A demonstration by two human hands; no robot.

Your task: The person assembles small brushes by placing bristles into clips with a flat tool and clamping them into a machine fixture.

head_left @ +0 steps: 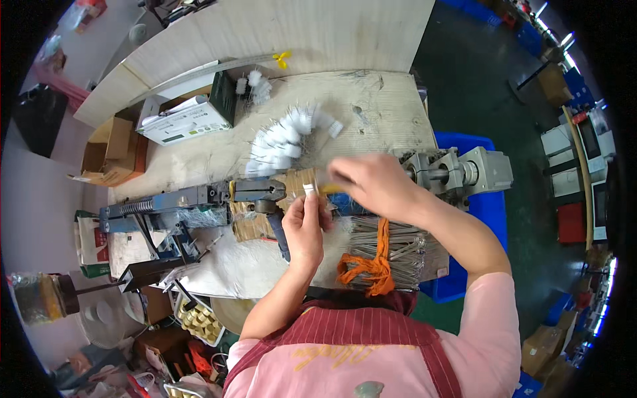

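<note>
My left hand point(305, 229) pinches a small white piece point(308, 188) between thumb and fingertips, in front of the bench machine. Just to its right, my right hand point(375, 186) is curled with the fingertips blurred by motion. A blurred yellowish streak shows below those fingers; what they grip cannot be made out. Left of the hands sits the dark metal clamp head point(260, 191) of the machine. Beyond them lies a heap of white bristle brushes with thin wire stems point(285, 140). Nearer me, a bundle of metal wire rods point(405, 249) is tied with an orange cloth strip point(381, 262).
A motor-like metal unit point(478, 171) stands at the bench's right end, above a blue bin point(496, 219). An open white-and-green carton point(189, 119) and a brown cardboard box point(113, 156) occupy the far left. A wooden panel point(298, 33) borders the back. A lever arm point(156, 268) juts out at the left.
</note>
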